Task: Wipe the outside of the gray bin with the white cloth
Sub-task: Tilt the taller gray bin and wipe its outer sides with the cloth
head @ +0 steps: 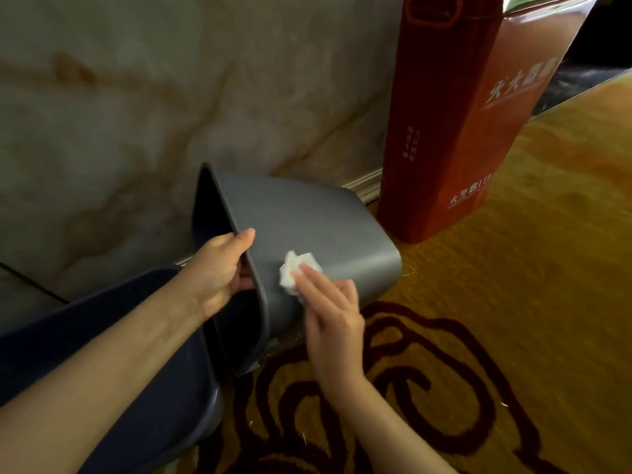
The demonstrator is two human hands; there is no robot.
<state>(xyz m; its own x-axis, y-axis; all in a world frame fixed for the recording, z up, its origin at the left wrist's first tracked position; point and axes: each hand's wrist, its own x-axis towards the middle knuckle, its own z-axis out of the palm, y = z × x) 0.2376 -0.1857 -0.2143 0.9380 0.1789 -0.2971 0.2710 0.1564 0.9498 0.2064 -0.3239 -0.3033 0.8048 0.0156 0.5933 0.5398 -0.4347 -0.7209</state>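
Gray bin point(307, 227) tipped on its side on the patterned carpet point(513, 302), mouth toward the wearer, base toward the wall skirting; it lies close to the wall edge of the carpet, just beside a tall red box point(455, 131). Left hand point(219, 268): grip closed over the bin's rim, thumb on the outer wall, fingers inside, steadying the tilt. Right hand point(328, 302): fingers flat and extended, pressing the white cloth point(295, 270) (crumpled to a small wad) against the bin's upper side wall near the rim; the cloth is pinned under the fingertips, not enclosed.

Step in hand, judged: wiping of the outer wall, w/ only the rim-side area under the cloth at this moment. Next move likely calls for strokes toward the base, then rotating the bin w/ the left hand to expose the unseen faces, incl. the side resting on the carpet.

Writing: red box bears pale Chinese characters on two faces; too blurred to read with certainty. No label visible on the bin.
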